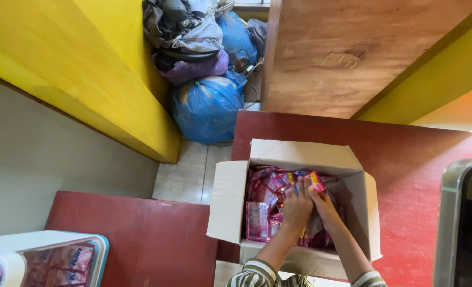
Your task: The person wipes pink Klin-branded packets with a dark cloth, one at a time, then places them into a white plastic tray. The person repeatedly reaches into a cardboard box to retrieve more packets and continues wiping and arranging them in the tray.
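Note:
An open cardboard box (229, 197) stands on a red counter (406, 159) and is full of small pink sachets (265, 199). Both of my hands reach down into it. My left hand (296, 204) rests among the sachets with its fingers curled over them. Pressed against it, my right hand (321, 202) pinches one pink sachet (316, 180) at the fingertips. My sleeves are striped green and white. What lies under the hands is hidden.
Blue and purple filled plastic bags (209, 103) are piled on the tiled floor beyond the box. A yellow wall (87, 64) runs at the left, a wooden panel (342, 53) behind. A white-framed case (60, 258) with pink packets is at lower left, a dark metal-edged object (461, 223) at right.

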